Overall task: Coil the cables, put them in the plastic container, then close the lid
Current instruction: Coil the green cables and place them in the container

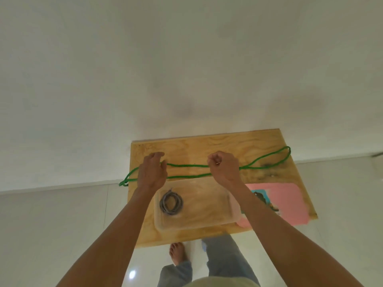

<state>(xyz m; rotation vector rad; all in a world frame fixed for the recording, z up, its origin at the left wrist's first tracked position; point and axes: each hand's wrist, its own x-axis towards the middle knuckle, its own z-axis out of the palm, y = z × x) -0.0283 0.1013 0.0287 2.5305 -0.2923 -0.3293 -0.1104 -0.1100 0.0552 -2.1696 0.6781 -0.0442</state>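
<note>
Below, seen from the head cam: a rectangular plywood worktop (207, 146) with visible grain and a dark smudged patch toward its far right, standing on a glossy pale floor (62, 214) against a plain wall (186, 59).

Green cable (186, 165): thin, rope-like, twisted texture, doubled into a long narrow loop lying across the far half of the worktop; one bend hangs past the left edge, the other lies near the far right corner.

Left hand (152, 172): fingers curled over the cable near its left end, w/ thumb and fingertips pinching the upper strand. Right hand (224, 165): fist-like, fingers curled round the strands approx. mid-length. Upper strand runs taut between the two grips.

Plastic container (207, 222): clear, rectangular, rounded corners, open-topped, at the near centre of the worktop, just nearer than the green cable. Inside, at its left end, a grey cable (171, 203), braided-looking, wound in a flat round coil.

Pink lid (290, 201): flat, rounded rectangle w/ a teal-and-dark label, lying beside the container on the right, partly hidden by the right forearm.

Bare foot (177, 253) and jeans-clad legs (223, 257) show under the near edge.
</note>
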